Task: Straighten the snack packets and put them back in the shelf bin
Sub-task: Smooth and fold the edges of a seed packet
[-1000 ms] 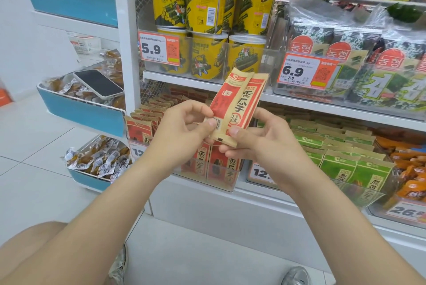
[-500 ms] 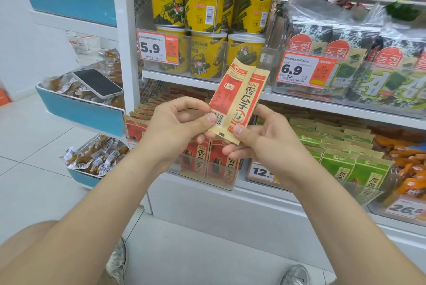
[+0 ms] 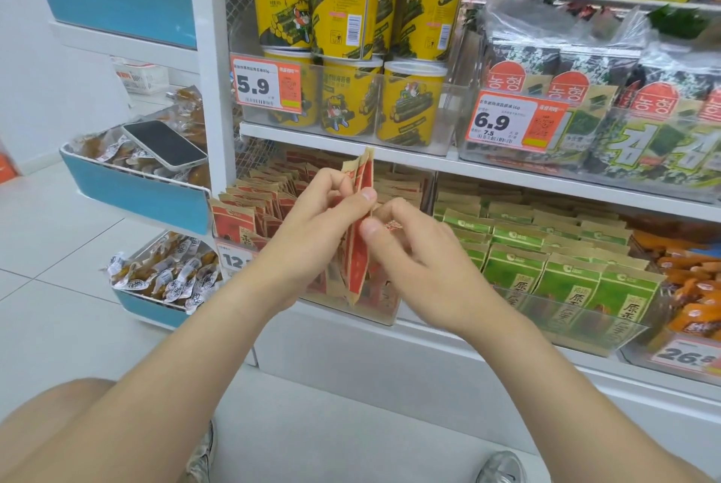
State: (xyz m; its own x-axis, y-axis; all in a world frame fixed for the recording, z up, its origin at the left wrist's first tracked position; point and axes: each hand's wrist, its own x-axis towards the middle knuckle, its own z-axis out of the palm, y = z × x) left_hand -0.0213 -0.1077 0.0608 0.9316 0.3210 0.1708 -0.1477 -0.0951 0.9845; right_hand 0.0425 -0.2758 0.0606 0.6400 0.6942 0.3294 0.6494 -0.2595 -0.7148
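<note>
Two red and tan snack packets [image 3: 359, 256] stand edge-on to the camera, upright, in front of the lower shelf. My left hand [image 3: 312, 232] grips them from the left with thumb and fingers. My right hand [image 3: 409, 248] pinches them from the right, thumb against the near edge. Behind them is the clear shelf bin [image 3: 384, 316] with several matching red packets [image 3: 253, 205] standing in rows; my hands hide its middle.
Green packets [image 3: 546, 248] fill the bin to the right, orange snacks [image 3: 694, 279] further right. Yellow tubs [image 3: 343, 53] and seaweed bags [image 3: 624, 111] sit on the shelf above. At left a phone [image 3: 164, 145] lies on a blue side bin [image 3: 136, 193]. Shoes [image 3: 499, 467] rest on the floor.
The packets were turned from face-on and tilted to edge-on and upright, and lowered towards the bin. Both hands moved down with them.
</note>
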